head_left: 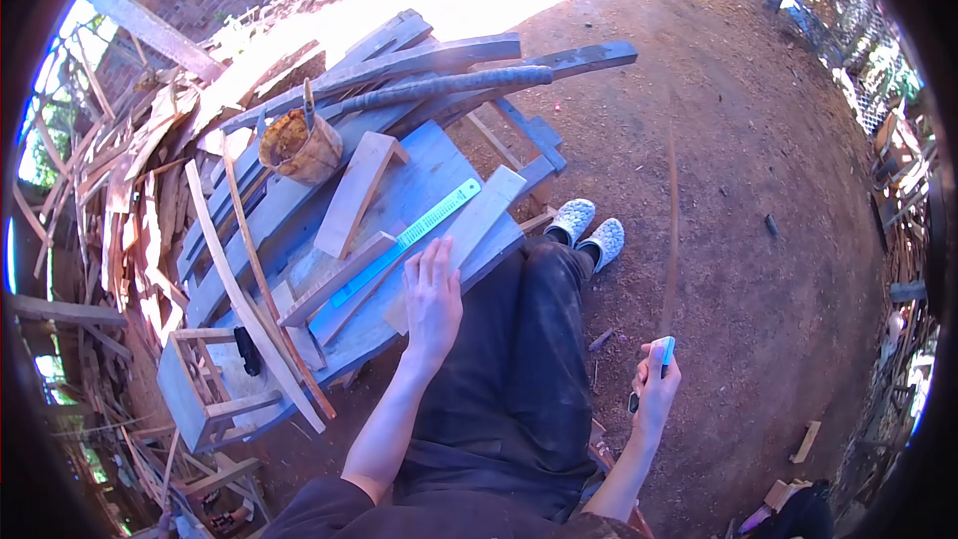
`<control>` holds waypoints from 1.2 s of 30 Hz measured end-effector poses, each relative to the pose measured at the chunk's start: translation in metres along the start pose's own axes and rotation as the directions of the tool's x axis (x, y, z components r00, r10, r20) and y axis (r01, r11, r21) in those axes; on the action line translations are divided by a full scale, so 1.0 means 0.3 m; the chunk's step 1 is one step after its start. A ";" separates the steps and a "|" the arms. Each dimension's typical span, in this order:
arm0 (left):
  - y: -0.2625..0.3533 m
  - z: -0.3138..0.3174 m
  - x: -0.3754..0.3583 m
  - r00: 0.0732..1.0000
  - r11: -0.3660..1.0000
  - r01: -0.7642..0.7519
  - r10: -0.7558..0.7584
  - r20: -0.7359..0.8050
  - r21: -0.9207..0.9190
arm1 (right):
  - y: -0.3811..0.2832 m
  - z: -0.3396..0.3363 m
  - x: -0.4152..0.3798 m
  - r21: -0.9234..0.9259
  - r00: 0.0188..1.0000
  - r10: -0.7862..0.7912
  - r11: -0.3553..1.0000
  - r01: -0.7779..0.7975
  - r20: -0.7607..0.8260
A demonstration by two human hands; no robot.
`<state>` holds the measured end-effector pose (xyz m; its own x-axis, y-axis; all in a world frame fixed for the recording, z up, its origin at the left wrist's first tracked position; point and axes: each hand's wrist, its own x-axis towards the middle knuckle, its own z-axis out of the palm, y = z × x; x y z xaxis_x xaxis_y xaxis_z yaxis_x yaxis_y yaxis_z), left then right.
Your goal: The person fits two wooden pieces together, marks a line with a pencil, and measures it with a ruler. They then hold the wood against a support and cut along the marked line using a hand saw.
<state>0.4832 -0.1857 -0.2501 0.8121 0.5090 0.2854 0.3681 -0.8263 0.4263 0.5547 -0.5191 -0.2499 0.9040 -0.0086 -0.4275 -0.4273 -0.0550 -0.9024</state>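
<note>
My left hand is open, its fingers stretched over the near edge of the workbench, fingertips close to a pale plank. Just beyond them lies a long flat ruler, with its markings facing up. A short wooden strip runs beside the ruler, and a wood block sits farther back. Off to the right, away from the bench, my right hand is closed around a small object with a light-blue top. Its kind cannot be made out.
A bucket stands on the bench among long beams. Thin curved strips and a small wooden frame are at the left end. Scrap wood is heaped behind. Bare dirt ground stretches right.
</note>
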 end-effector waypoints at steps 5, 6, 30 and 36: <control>0.053 0.031 0.059 0.984 0.990 -0.133 0.136 0.117 -0.039 | -0.012 0.020 -0.023 0.014 0.998 -0.031 0.999 0.030 0.052; 0.061 0.047 0.074 0.983 0.990 -0.142 0.143 0.114 -0.023 | -0.018 0.026 -0.027 0.009 0.998 -0.030 1.000 0.029 0.049; 0.290 0.366 0.609 0.839 0.822 -0.511 0.541 0.065 -0.250 | -0.016 -0.034 -0.009 0.053 0.997 -0.004 0.999 0.008 -0.081; 0.204 0.385 0.612 0.825 0.865 -0.479 0.503 0.258 -0.151 | 0.006 -0.044 0.013 0.062 0.996 0.001 0.998 0.004 -0.090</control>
<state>0.7069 -0.1706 -0.2709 0.9719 -0.0573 0.2285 -0.1394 -0.9218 0.3617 0.5577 -0.5325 -0.2525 0.9012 -0.0983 -0.4222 -0.4236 0.0072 -0.9058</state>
